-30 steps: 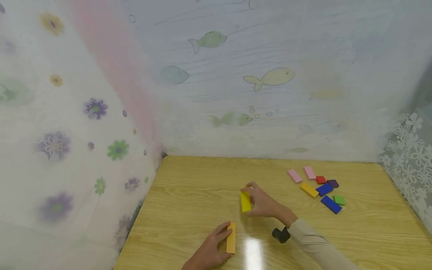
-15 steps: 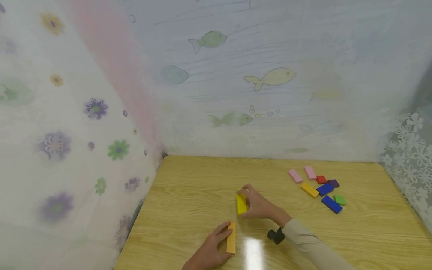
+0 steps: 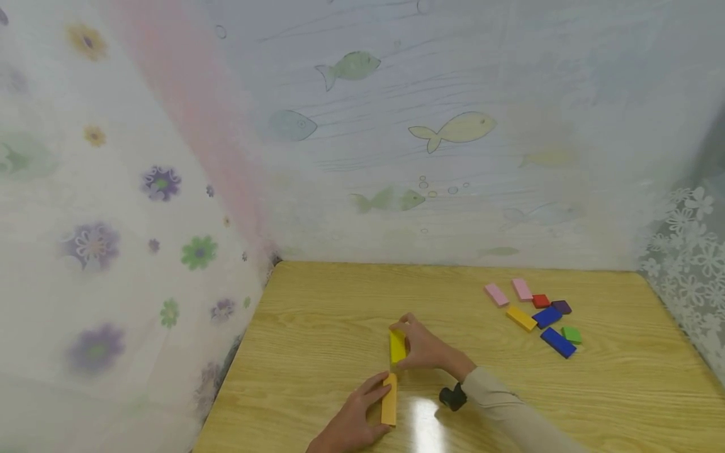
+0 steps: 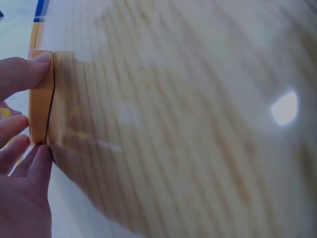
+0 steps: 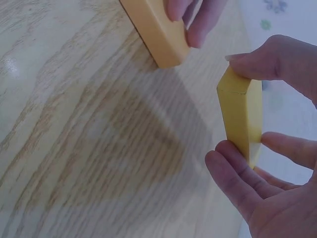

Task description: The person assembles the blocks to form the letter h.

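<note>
My left hand grips an orange block that stands on its long edge on the table, thumb at the near end and fingers at the far end and side. Just beyond it, my right hand pinches a yellow block by its two ends. In the right wrist view the yellow block sits between thumb and fingertips, apart from the orange block. The left wrist view shows the orange block close up, with the thumb on one end.
Flat blocks lie at the back right of the wooden table: two pink, two blue, one orange-yellow, a red, a purple and a green. A painted wall rises behind the table.
My right hand has moved left and toward me with the yellow block, bringing it close to the far end of the orange block. The left hand and its block have stayed put.
</note>
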Tool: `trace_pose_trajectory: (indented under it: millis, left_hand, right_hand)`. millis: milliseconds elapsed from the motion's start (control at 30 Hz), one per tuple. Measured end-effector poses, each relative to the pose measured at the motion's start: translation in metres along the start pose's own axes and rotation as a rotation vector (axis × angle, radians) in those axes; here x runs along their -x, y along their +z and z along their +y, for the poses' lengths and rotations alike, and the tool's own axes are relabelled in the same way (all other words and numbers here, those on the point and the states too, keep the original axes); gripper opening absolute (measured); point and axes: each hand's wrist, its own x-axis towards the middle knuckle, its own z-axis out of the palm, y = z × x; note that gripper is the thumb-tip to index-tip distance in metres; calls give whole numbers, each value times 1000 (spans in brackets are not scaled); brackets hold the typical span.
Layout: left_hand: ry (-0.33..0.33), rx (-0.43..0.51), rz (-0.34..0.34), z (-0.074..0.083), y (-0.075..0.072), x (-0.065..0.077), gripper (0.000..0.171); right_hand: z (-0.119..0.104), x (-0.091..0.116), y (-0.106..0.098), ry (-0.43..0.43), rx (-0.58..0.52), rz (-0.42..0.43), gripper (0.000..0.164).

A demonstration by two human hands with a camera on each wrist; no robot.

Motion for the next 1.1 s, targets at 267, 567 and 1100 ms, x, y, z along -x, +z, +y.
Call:
trace_pose_trajectory:
  millis: [267,567,1100]
  left_hand:
    - [9,-29,16,3,-2,1,67]
    - [-2,-37,31,3,-2,1,65]
    - [20,-25,56,6,-2,0,64]
  right_hand:
    - [4,-4,13,-10,-11,1,77]
    - [3,-8,17,-4,-9,-4,75]
    - [7,-9,24,18,6,3,76]
